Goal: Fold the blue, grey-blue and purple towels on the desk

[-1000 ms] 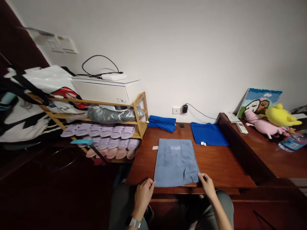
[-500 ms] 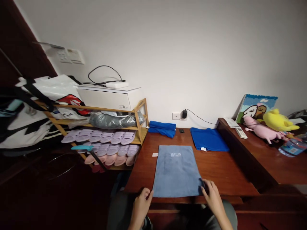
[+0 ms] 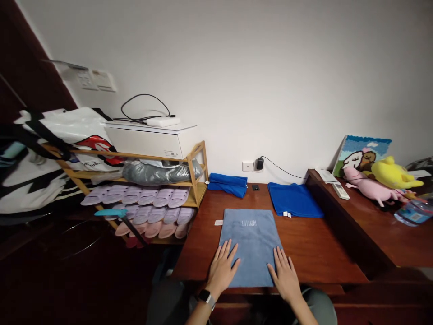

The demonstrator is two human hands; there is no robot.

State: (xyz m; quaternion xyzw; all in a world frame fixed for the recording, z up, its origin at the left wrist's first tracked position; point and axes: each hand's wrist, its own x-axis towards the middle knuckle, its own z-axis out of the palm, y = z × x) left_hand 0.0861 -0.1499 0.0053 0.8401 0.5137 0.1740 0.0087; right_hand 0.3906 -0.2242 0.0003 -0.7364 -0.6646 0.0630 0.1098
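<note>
A grey-blue towel (image 3: pixel 252 248) with white lettering lies flat on the brown wooden table (image 3: pixel 314 243), a white tag sticking out at its left side. My left hand (image 3: pixel 223 267), with a watch on the wrist, rests palm down on the towel's left edge, fingers spread. On the opposite edge, my right hand (image 3: pixel 284 274) lies flat with its fingers stretched forward. Neither hand grips the cloth. Behind it are a folded bright blue towel (image 3: pixel 294 199) at the right and another rolled or folded blue towel (image 3: pixel 227 184) at the left.
Left of the table stands a wooden rack (image 3: pixel 199 180) with purple slippers (image 3: pixel 147 195) and a white box (image 3: pixel 145 139). A raised ledge at the right bears a remote (image 3: pixel 341 191), plush toys (image 3: pixel 392 173) and a plastic bottle (image 3: pixel 412 212). A charger (image 3: pixel 260 163) sits in the wall socket.
Both hands have left the towel's near corners and moved forward and inward onto its surface. Their fingers have gone from pinched or curled to spread flat.
</note>
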